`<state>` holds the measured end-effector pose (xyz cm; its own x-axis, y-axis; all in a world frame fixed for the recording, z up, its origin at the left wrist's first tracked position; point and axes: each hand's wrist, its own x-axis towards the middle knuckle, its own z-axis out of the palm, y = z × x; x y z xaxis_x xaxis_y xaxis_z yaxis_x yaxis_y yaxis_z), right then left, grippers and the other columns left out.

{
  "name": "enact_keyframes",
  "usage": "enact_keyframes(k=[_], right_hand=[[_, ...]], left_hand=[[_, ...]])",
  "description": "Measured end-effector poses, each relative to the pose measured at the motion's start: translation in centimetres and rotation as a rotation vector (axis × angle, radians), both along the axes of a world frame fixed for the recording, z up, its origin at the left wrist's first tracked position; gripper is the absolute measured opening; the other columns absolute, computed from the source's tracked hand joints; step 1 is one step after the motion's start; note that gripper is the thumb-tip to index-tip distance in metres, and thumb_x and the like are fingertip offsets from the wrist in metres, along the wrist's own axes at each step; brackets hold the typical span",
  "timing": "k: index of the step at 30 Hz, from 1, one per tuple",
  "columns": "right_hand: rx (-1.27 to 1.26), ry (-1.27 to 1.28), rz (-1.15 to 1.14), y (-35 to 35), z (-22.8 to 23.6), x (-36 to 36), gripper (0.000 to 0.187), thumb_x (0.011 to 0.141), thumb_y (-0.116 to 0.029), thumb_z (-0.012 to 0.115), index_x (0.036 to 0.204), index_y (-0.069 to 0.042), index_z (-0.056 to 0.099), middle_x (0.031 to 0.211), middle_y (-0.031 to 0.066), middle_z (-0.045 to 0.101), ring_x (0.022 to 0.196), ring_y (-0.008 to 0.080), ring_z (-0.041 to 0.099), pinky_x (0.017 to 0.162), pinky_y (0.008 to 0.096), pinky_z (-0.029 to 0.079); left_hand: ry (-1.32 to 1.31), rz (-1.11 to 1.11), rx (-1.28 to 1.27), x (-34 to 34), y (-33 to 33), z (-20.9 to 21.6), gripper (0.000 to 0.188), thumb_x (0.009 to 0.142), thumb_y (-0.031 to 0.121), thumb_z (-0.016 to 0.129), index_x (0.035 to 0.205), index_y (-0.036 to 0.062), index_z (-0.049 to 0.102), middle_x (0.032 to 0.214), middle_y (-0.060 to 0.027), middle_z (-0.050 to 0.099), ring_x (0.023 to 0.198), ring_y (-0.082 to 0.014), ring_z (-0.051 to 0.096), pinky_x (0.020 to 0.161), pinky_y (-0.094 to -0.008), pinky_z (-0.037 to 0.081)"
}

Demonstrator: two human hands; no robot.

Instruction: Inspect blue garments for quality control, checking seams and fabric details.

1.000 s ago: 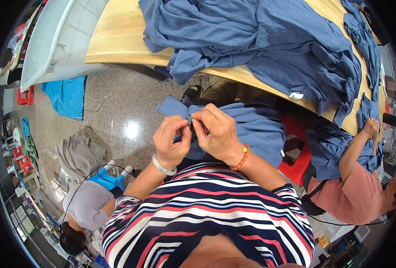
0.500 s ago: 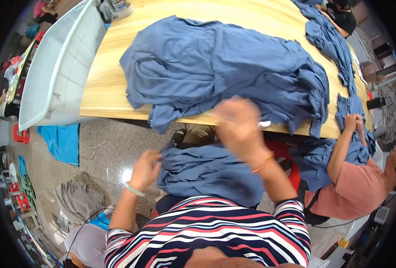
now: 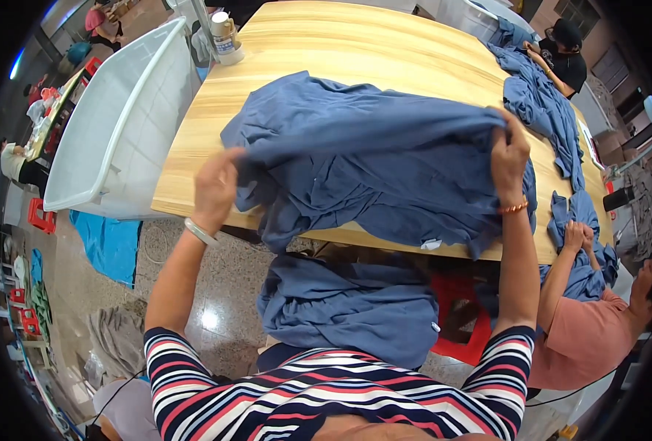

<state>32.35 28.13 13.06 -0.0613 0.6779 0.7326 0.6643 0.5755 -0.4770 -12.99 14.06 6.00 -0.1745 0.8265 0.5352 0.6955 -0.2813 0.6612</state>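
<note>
A blue knit garment (image 3: 385,136) is stretched between my two hands above the table's near edge. My left hand (image 3: 217,187) is closed on its left end, and my right hand (image 3: 511,151) pinches its upper right corner. Beneath and behind it, more blue cloth (image 3: 296,92) lies rumpled on the wooden table (image 3: 355,37); where one piece ends and another begins is hard to tell. A small white label (image 3: 430,244) shows at the lower hem. Across my lap rests another bunched blue garment (image 3: 348,309).
A large translucent tub (image 3: 113,117) stands left of the table, near a bottle (image 3: 225,37). At my right a co-worker in a pink top (image 3: 590,338) handles blue cloth; another person (image 3: 565,55) works at the far right. A red stool (image 3: 462,323) stands under the table's edge.
My right hand, blurred before near the table edge, has moved up and right, and my left hand has risen from beside my lap. Both now hold the garment raised between them.
</note>
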Motion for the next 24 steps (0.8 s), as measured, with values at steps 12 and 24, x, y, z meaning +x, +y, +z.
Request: enact_keyframes(k=[12,24], right_hand=[[0.575,-0.155,-0.337,-2.2,15.4,8.4,0.024,0.096,-0.014,0.06,0.118,-0.008,0.068,0.098,0.0057,0.073,0.083,0.0064,0.063,0.072,0.0236,0.05],[0.355,-0.683,-0.275,3.5,9.7,13.5,0.021,0.089,-0.022,0.065,0.106,-0.01,0.069,0.105,0.0114,0.069,0.094,0.0311,0.066,0.08,0.0374,0.053]], left_hand=[[0.29,0.28,1.028,-3.1,3.2,22.4,0.016,0.099,0.012,0.059,0.11,0.0072,0.07,0.095,-0.0016,0.07,0.083,-0.0058,0.062,0.075,-0.0212,0.05],[0.503,-0.115,0.399,2.5,12.0,10.9,0.04,0.081,0.038,0.076,0.103,0.0068,0.065,0.088,-0.0119,0.066,0.079,-0.0295,0.067,0.067,-0.0358,0.054]])
